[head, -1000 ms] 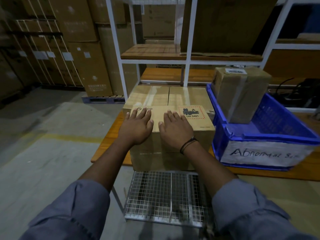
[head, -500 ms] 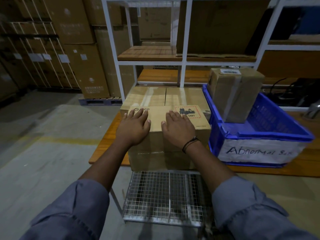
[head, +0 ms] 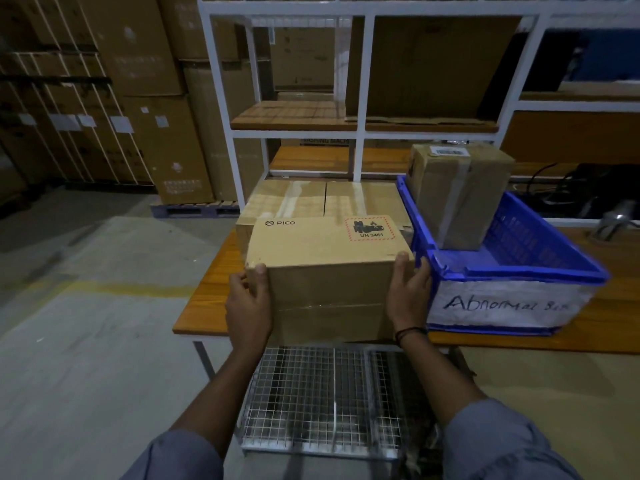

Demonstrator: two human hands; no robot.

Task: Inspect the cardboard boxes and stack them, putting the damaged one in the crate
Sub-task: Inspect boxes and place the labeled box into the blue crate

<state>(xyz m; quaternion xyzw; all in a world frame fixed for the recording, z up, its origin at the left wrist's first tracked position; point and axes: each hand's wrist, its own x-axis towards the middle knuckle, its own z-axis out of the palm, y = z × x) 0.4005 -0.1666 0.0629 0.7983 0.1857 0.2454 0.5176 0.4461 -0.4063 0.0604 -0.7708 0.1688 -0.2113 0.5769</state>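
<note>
A cardboard box marked PICO with a red-framed UN 3481 label sits at the front of the wooden table. My left hand grips its left front corner, thumb on the top edge. My right hand grips the right front corner the same way. Behind it stands a larger taped cardboard box. A blue crate labelled "Abnormal" stands to the right and holds a taped box upright.
A white metal shelf frame with wooden boards rises behind the table. A wire mesh cart stands under the table's front edge. Tall stacked cartons line the left wall above a concrete floor. Cables lie at the far right.
Both hands left the top of the PICO box, where they lay flat, and now hold its two front corners from the sides.
</note>
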